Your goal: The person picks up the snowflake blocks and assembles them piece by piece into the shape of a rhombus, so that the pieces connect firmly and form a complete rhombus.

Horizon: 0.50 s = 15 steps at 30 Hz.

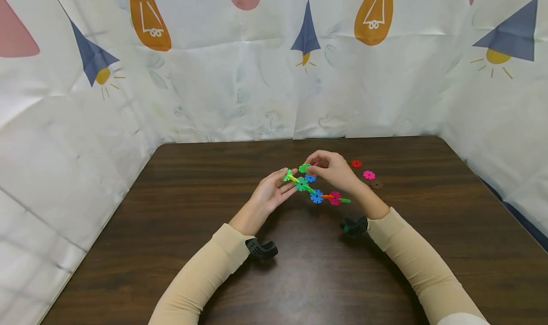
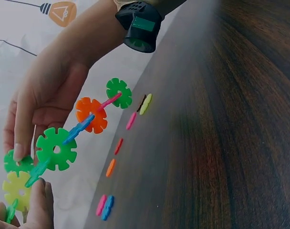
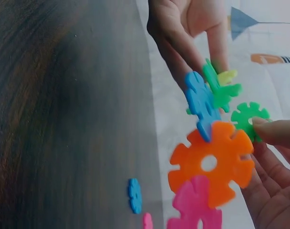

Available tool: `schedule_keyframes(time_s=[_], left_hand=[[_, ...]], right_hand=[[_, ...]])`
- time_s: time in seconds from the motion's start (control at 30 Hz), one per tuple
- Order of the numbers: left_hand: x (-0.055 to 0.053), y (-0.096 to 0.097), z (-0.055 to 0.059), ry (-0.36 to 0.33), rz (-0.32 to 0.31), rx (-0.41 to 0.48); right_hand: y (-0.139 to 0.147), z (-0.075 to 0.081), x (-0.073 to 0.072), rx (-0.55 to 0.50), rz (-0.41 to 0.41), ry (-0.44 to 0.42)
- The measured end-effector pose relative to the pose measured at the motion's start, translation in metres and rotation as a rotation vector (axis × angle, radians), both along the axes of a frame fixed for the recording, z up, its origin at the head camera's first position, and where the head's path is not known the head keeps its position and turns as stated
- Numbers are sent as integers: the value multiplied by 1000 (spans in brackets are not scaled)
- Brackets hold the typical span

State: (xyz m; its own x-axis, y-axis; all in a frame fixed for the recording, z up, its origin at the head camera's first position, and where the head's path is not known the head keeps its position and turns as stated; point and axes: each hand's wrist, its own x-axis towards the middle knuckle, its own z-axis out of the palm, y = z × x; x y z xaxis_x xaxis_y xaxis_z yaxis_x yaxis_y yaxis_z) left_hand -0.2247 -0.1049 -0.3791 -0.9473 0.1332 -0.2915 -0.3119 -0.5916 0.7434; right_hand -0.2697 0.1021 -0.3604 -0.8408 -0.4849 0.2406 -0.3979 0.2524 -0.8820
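Observation:
In the head view, a chain of notched plastic flower discs [image 1: 317, 196] in green, yellow, blue, orange and pink slants down to the right. My left hand [image 1: 269, 192] holds its upper left end, near a yellow disc [image 2: 17, 190]. With thumb and fingertips, my right hand [image 1: 336, 170] pinches a single green disc [image 1: 304, 168] close by that end. In the right wrist view, the orange disc [image 3: 212, 164] and the pink disc [image 3: 195, 205] of the chain stand large before the camera, and the pinched disc is beside the chain.
On the dark wooden table [image 1: 171, 206] lie loose discs: red [image 1: 357, 163], pink [image 1: 369, 174] and brown [image 1: 376, 185] at the right, blue [image 1: 310, 178] behind the chain. A white printed curtain [image 1: 265, 92] hangs behind the table. Each wrist wears a black holder [image 1: 262, 249].

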Motion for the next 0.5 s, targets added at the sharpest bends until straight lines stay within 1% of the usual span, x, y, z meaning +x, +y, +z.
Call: schedule_keyframes(time_s=[0.13, 0.23, 0.4, 0.5], left_hand=[[0, 1, 0, 2, 0, -1], [0, 2, 0, 6, 0, -1], [1, 2, 0, -6, 3, -11], [1, 3, 0, -15, 3, -10]], right_hand=[[-4, -2, 1, -16, 4, -19], [-6, -3, 2, -5, -5, -18], [-11, -5, 2, 80, -36, 48], [-14, -6, 2, 106, -34, 88]])
